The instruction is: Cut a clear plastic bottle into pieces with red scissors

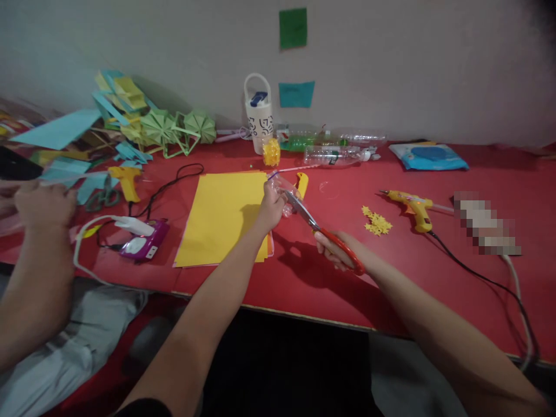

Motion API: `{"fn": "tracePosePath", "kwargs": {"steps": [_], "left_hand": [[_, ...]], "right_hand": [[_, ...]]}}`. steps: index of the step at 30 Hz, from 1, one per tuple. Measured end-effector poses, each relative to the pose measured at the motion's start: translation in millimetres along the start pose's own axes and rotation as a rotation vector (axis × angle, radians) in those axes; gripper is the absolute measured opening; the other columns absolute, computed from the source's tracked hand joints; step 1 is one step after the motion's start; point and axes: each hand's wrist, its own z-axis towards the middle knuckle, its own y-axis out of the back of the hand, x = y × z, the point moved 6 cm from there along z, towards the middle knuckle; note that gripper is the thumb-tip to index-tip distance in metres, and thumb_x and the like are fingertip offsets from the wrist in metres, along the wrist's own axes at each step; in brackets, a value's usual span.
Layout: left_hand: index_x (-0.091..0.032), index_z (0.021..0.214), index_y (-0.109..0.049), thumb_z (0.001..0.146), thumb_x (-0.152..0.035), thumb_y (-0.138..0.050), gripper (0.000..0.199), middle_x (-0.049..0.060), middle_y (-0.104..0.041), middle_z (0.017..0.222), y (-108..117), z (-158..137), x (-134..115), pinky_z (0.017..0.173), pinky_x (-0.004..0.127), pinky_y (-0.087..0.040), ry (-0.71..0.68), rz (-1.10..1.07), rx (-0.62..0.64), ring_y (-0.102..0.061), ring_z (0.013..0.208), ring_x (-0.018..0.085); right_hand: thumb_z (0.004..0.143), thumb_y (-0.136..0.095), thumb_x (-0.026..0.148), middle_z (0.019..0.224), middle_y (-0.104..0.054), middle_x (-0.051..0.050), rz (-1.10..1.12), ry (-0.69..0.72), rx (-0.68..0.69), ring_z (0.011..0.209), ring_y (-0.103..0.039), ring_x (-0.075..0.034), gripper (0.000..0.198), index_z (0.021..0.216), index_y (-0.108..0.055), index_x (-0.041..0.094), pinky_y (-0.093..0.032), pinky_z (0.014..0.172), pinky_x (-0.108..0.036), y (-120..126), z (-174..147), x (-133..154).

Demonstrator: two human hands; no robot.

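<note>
My right hand point(332, 249) grips a pair of scissors point(348, 255) by its red handles, with the blades pointing up and to the left. Pinched in my left hand point(273, 205) is a piece of clear plastic point(282, 183), apparently cut from a bottle, with the blade tips against or just beside it. Whether the blades are cutting it is hard to see. Behind that hand lies a yellow box cutter point(302, 184), partly hidden. A stack of yellow paper sheets point(221, 220) lies left of and under my left forearm.
Right of the scissors are small yellow stars point(377, 222) and a corded yellow glue gun point(417, 211). Plastic bottles point(332, 154) and a white tumbler point(259, 124) stand or lie at the back. Left are a purple power strip point(145, 240), another glue gun point(127, 182) and another person's arm point(41, 260).
</note>
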Motion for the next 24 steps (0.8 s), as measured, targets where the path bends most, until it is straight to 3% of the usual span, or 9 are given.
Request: {"fn": "tracePosePath", "kwargs": {"steps": [5, 15, 24], "left_hand": [[-0.026, 0.099, -0.042, 0.085, -0.005, -0.051, 0.027, 0.005, -0.061, 0.103, 0.4, 1.3, 2.7, 0.106, 0.044, -0.043, -0.044, 0.122, 0.009, -0.064, 0.106, 0.022], [-0.024, 0.099, -0.042, 0.08, -0.006, -0.05, 0.028, 0.006, -0.059, 0.102, 3.2, 2.7, 4.8, 0.1, 0.039, -0.047, -0.01, 0.101, -0.047, -0.063, 0.098, 0.02], [-0.026, 0.098, -0.047, 0.079, -0.006, -0.055, 0.029, 0.004, -0.068, 0.102, -6.8, -7.9, 3.0, 0.104, 0.041, -0.043, -0.02, 0.029, 0.013, -0.065, 0.105, 0.023]], "right_hand": [[0.071, -0.055, 0.085, 0.038, -0.034, 0.011, -0.001, 0.008, -0.008, 0.028, -0.033, -0.006, 0.063, 0.064, -0.045, 0.023, -0.034, 0.033, -0.021, -0.4, 0.6, -0.6], [0.079, -0.067, 0.064, 0.038, -0.038, 0.009, -0.102, -0.067, -0.103, 0.028, -0.038, -0.007, 0.051, 0.061, -0.044, 0.023, -0.032, 0.032, -0.023, 3.9, -1.1, 2.9], [0.081, -0.059, 0.07, 0.037, -0.036, 0.011, 0.017, -0.017, -0.019, 0.028, -0.034, -0.006, 0.052, 0.065, -0.046, 0.023, -0.033, 0.033, -0.021, 1.0, -1.7, 6.1]]}}
